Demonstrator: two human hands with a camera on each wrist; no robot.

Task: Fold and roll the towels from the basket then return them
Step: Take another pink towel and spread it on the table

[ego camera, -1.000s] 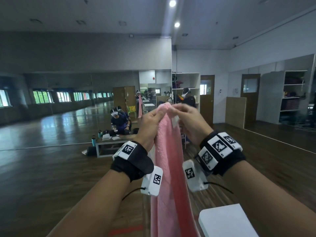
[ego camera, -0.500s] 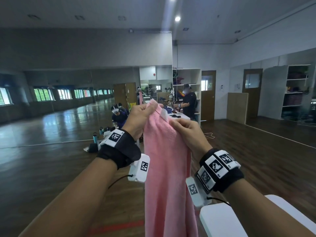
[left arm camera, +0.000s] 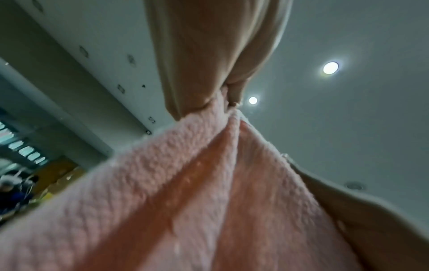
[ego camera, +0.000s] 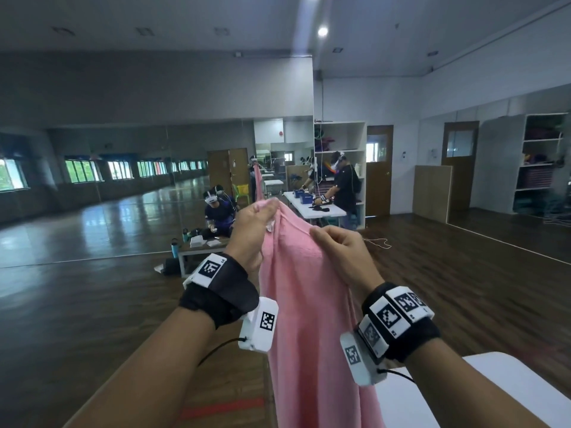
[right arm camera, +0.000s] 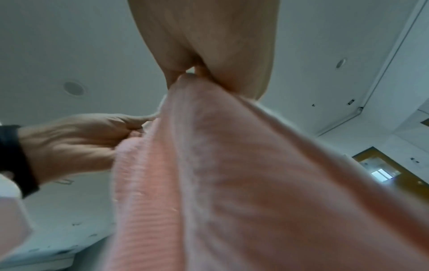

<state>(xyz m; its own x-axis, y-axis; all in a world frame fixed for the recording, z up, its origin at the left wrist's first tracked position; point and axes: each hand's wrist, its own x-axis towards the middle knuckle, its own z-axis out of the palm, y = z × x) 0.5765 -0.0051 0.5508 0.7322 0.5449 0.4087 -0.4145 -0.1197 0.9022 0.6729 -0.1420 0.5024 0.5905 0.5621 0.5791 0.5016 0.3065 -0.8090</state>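
Observation:
A pink towel point(ego camera: 302, 304) hangs lengthwise in the air in front of me, its lower end running out of the head view at the bottom. My left hand point(ego camera: 261, 213) pinches the towel's top left corner, and my right hand point(ego camera: 327, 234) pinches the top edge a short way to the right and slightly lower. The left wrist view looks up along the towel point(left arm camera: 185, 192) to the pinching fingers point(left arm camera: 204, 77). In the right wrist view the towel point(right arm camera: 232, 174) fills the middle, with the right fingers point(right arm camera: 209, 55) above it and the left hand point(right arm camera: 76, 139) beside it. No basket is in view.
A white table point(ego camera: 463, 396) corner shows at the bottom right, under my right forearm. Dark wood floor spreads all around. Further back, one person sits on the floor by a low bench point(ego camera: 197, 251) and another stands at a white table point(ego camera: 312, 205) near shelves.
My hands have drawn apart along the towel's top edge: the left went left, the right came lower and right. The towel's top has spread wider between them.

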